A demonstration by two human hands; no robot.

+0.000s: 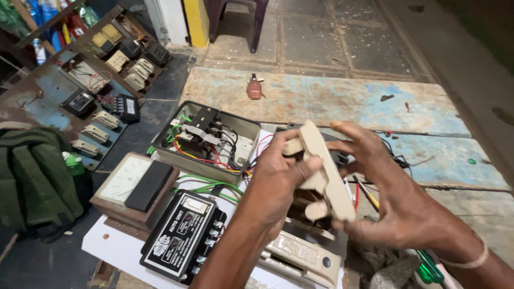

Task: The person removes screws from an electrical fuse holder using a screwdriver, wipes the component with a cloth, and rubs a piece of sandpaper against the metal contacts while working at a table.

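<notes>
left hand [281, 174] gripping beige switch part [324, 171] | right hand [383, 187] clasping its other side | above cluttered counter [321, 99]

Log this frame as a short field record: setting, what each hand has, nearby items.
setting: worn blue-painted workbench
left hand: grips the cream switch part from the left
right hand: holds the same part from the right
nearby: open wired metal box; black control unit; green-handled screwdriver; red key fob

an open wired box [211, 140] lies behind a meter unit [184, 235], with a key fob [255, 88] farther back.
</notes>
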